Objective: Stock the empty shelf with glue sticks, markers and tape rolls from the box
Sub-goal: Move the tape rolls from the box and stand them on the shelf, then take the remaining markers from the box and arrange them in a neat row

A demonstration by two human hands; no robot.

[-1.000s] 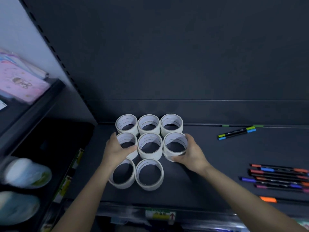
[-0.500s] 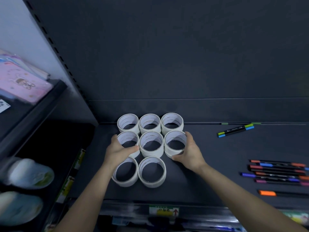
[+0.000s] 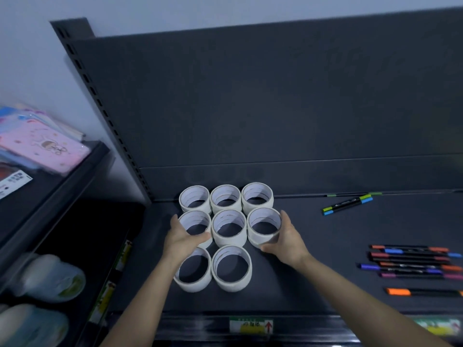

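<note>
Several stacks of white tape rolls (image 3: 228, 227) stand in a tight grid on the dark shelf (image 3: 300, 284). My left hand (image 3: 181, 240) grips the middle-left stack (image 3: 194, 215), fingers on its left side and thumb across its front. My right hand (image 3: 288, 242) grips the middle-right stack (image 3: 264, 214) from the right, thumb at its front base. Two more stacks (image 3: 231, 267) stand in the front row, between my forearms. Coloured markers (image 3: 413, 261) lie in a row at the right. No glue sticks or box are in view.
Two green-and-blue markers (image 3: 347, 205) lie near the back panel, and an orange marker (image 3: 400, 291) lies alone near the front right. A neighbouring shelf at left holds a pink notebook (image 3: 45, 146). A price label (image 3: 250, 325) sits on the shelf's front edge.
Both hands stay on the middle-row stacks with little movement. The view has shifted so that more of the back panel and the wall above shows.
</note>
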